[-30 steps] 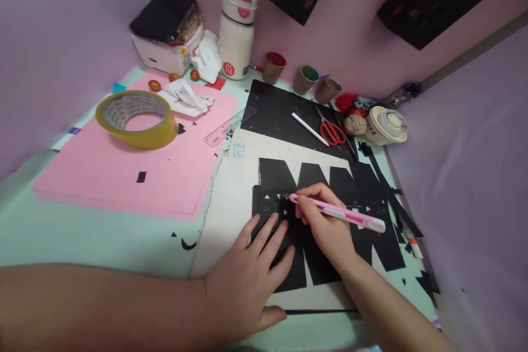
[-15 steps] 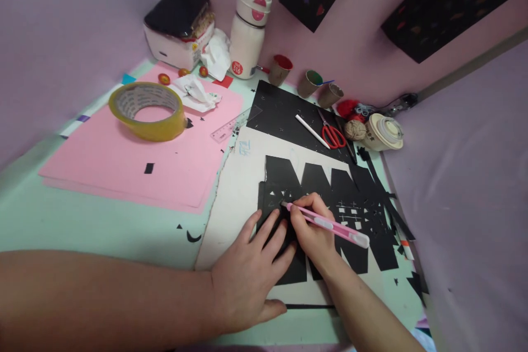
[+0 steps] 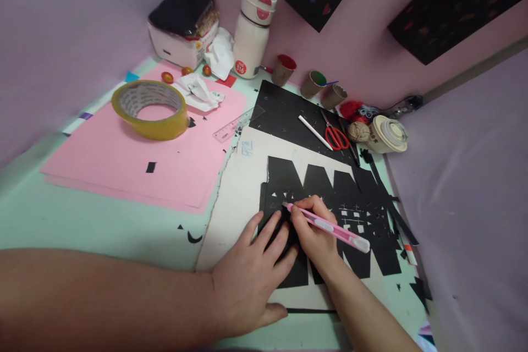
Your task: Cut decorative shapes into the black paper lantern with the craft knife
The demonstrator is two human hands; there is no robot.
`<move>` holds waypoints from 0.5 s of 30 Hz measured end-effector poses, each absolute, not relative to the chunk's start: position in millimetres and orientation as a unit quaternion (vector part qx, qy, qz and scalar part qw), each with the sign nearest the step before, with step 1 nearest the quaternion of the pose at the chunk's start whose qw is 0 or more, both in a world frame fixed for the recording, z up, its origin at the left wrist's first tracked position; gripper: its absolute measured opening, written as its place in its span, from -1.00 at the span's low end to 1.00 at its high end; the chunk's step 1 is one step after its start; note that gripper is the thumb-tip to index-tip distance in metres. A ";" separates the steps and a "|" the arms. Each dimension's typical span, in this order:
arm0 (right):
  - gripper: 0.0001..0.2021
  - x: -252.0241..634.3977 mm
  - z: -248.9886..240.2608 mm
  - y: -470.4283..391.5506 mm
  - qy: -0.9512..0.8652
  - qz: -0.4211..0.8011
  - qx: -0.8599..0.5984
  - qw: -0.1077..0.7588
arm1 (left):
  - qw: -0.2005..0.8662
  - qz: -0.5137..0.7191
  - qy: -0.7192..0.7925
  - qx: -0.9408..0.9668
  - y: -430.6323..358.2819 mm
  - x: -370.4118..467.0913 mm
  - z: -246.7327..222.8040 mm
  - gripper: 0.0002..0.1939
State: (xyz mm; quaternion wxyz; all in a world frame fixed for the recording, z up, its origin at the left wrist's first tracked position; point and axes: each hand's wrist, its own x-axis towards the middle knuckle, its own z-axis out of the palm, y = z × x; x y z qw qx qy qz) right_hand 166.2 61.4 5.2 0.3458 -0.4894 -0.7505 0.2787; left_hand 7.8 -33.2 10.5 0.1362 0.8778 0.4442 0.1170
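My right hand [image 3: 314, 231] grips a pink craft knife [image 3: 336, 226], its blade tip touching a sheet of black paper [image 3: 282, 171]. Small triangles and squares are cut through this sheet, and its upper and lower edges are notched into tabs. Fingers spread, my left hand [image 3: 256, 272] lies flat on the paper's lower left part, just left of the blade. Beneath the black paper is a white board [image 3: 231, 198] with a ragged left edge. My fingers cover part of the paper near the cut.
Pink sheets [image 3: 111, 170] with a yellow tape roll [image 3: 150, 110] lie left. Behind the work are a clear ruler [image 3: 237, 125], red-handled scissors [image 3: 336, 137], a white pen [image 3: 315, 133] and another black sheet [image 3: 284, 107]. A white bottle [image 3: 251, 33], small cups [image 3: 313, 84] and a lidded cup [image 3: 388, 133] stand farther back.
The whole view has shifted slightly, with things appearing a little farther right. Both hands keep nearly the same places on the paper, and the knife stays in my right hand.
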 end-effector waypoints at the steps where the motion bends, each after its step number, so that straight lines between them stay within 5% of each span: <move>1: -0.88 166.1 5.4 61.6 -0.752 0.277 -0.489 0.344 | 0.136 0.117 0.444 0.878 -33.0 7.7 10.4 -0.13; 15: -0.89 162.8 6.0 55.1 -0.802 0.239 -0.423 0.349 | 0.123 0.122 0.441 0.880 -33.3 8.6 9.8 -0.15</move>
